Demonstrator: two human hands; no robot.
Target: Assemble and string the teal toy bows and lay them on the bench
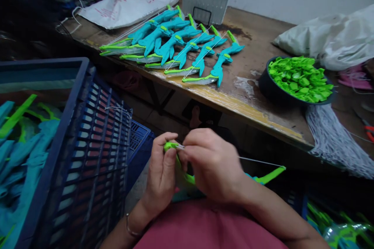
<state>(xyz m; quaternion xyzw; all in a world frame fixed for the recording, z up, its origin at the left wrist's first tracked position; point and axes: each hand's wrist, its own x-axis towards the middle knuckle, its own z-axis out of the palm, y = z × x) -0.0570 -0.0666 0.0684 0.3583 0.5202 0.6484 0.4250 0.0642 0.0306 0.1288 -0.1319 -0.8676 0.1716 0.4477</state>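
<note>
A green and teal toy bow [270, 175] lies across my lap, mostly behind my hands. My left hand [162, 167] is closed around one green limb end, its tip [170, 146] showing between thumb and fingers. Close against it, my right hand [214, 163] pinches a white string [180, 146] right at that tip. From behind my right hand the string runs on to the bow's other green tip at the right. The middle of the bow is hidden by my hands and wrist.
Several strung toy bows [175, 42] lie in a row on the wooden table [248, 113]. A black bowl [265, 85] of green parts and a bundle of white strings [339, 140] are at the right. A blue crate [87, 155] with teal pieces stands left. A white sack [128, 2] lies behind.
</note>
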